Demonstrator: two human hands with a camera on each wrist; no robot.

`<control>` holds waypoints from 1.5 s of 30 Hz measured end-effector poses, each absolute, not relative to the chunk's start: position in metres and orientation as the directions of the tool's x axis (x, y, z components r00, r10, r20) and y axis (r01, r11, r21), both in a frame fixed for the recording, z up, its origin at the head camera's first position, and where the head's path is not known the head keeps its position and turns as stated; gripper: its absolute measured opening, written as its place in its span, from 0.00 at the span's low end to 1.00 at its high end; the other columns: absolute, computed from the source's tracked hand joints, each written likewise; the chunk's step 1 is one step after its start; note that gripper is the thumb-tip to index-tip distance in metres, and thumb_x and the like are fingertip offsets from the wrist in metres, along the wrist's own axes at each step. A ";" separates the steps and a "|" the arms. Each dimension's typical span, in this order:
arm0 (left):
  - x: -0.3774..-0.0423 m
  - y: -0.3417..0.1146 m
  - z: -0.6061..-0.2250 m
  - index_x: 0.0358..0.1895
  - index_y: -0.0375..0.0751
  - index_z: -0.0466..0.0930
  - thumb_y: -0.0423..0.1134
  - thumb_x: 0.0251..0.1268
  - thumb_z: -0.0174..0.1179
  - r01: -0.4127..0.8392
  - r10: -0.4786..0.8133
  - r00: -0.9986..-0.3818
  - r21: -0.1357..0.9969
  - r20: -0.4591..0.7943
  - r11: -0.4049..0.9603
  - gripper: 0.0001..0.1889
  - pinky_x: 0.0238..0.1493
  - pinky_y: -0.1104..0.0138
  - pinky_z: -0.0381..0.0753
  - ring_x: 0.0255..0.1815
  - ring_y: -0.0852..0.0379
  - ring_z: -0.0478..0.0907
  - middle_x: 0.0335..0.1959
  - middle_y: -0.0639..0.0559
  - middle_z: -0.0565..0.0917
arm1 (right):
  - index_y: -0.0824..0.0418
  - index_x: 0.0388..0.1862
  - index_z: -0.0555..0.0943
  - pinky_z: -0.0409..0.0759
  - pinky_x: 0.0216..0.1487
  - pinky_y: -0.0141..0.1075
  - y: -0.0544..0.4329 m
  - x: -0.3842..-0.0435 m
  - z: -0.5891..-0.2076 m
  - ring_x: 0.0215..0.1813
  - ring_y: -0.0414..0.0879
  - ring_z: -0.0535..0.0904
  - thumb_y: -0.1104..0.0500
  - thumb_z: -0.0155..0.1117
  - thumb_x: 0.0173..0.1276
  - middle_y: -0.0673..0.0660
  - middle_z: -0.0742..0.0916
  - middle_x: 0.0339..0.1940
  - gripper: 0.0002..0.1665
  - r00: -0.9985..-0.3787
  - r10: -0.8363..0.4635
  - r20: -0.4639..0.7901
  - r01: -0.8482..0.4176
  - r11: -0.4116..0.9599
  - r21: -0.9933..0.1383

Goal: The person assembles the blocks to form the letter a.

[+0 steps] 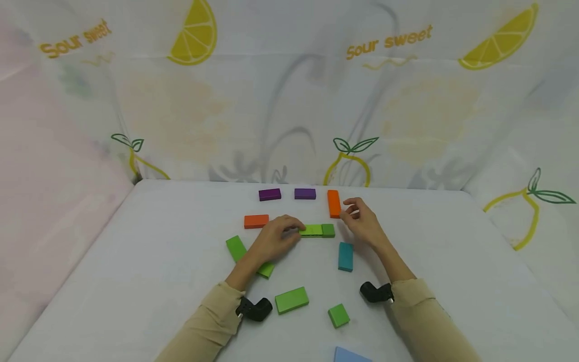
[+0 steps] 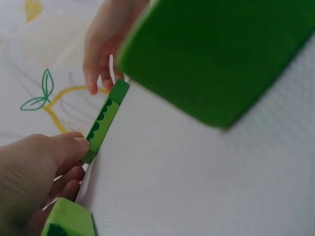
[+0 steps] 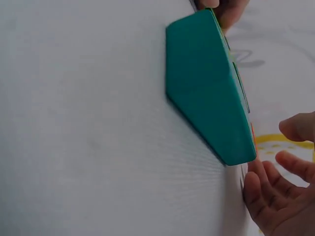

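Note:
A long light green block lies with a small green cube against its right end. My left hand pinches the left end of the long block between thumb and fingers. In the left wrist view the long block shows a dark scalloped pattern along its side. My right hand hovers beside an upright-lying orange block, fingers loosely bent with nothing between them. Nearer to me than that hand lies a teal block, which looms large in the right wrist view.
A purple block and a darker purple one lie at the back. Left of centre are a red-orange block and green blocks, partly under my left forearm. Nearer lie a green block, a green cube and a blue block.

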State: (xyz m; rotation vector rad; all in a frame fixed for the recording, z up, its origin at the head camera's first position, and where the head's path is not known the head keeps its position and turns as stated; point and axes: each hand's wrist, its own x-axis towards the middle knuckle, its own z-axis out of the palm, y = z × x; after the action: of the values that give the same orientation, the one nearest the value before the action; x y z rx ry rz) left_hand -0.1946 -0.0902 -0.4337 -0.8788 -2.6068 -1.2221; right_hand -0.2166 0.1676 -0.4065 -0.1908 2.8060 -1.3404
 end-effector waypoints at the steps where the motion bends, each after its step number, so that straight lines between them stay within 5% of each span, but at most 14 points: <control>1: -0.195 -0.090 -0.434 0.44 0.43 0.83 0.32 0.61 0.61 0.557 0.451 -0.821 0.663 0.350 0.500 0.09 0.53 0.62 0.78 0.50 0.55 0.79 0.44 0.52 0.84 | 0.62 0.61 0.67 0.77 0.46 0.39 0.168 -0.219 -0.405 0.49 0.55 0.76 0.54 0.53 0.70 0.63 0.78 0.49 0.24 -0.992 -0.127 0.006 -0.086 0.640 -0.763; 9: -0.192 -0.090 -0.432 0.44 0.43 0.83 0.32 0.60 0.61 0.543 0.448 -0.829 0.670 0.334 0.506 0.09 0.53 0.61 0.78 0.51 0.55 0.79 0.45 0.52 0.84 | 0.61 0.66 0.61 0.75 0.41 0.37 0.161 -0.240 -0.393 0.39 0.51 0.75 0.48 0.52 0.69 0.64 0.78 0.48 0.32 -0.975 -0.153 -0.161 -0.021 0.785 -0.619; 22: -0.194 -0.088 -0.430 0.45 0.43 0.82 0.33 0.60 0.61 0.554 0.466 -0.821 0.660 0.331 0.508 0.10 0.55 0.61 0.77 0.51 0.54 0.79 0.45 0.51 0.84 | 0.64 0.70 0.56 0.75 0.55 0.51 0.149 -0.263 -0.383 0.52 0.60 0.76 0.42 0.49 0.67 0.70 0.77 0.57 0.40 -0.959 -0.121 -0.255 0.015 0.879 -0.476; 30: -0.193 -0.086 -0.431 0.45 0.45 0.83 0.33 0.61 0.61 0.538 0.461 -0.832 0.656 0.310 0.530 0.10 0.54 0.62 0.77 0.50 0.55 0.79 0.45 0.53 0.84 | 0.58 0.75 0.48 0.65 0.65 0.59 0.147 -0.268 -0.389 0.65 0.67 0.68 0.42 0.47 0.68 0.71 0.68 0.69 0.43 -0.952 -0.136 -0.275 0.008 0.885 -0.466; 45: -0.193 -0.089 -0.430 0.45 0.44 0.82 0.33 0.60 0.61 0.537 0.448 -0.835 0.647 0.319 0.541 0.10 0.55 0.61 0.77 0.51 0.54 0.79 0.45 0.52 0.84 | 0.59 0.73 0.55 0.70 0.60 0.53 0.143 -0.271 -0.393 0.55 0.59 0.73 0.46 0.49 0.65 0.68 0.76 0.59 0.40 -0.962 -0.133 -0.239 -0.002 0.877 -0.481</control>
State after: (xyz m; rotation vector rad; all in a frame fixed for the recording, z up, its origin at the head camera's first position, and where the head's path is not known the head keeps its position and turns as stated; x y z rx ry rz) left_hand -0.1928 -0.0895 -0.4295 -0.8525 -2.6555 -1.1750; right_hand -0.2715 0.1433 -0.3925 -0.1023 2.7821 -0.7122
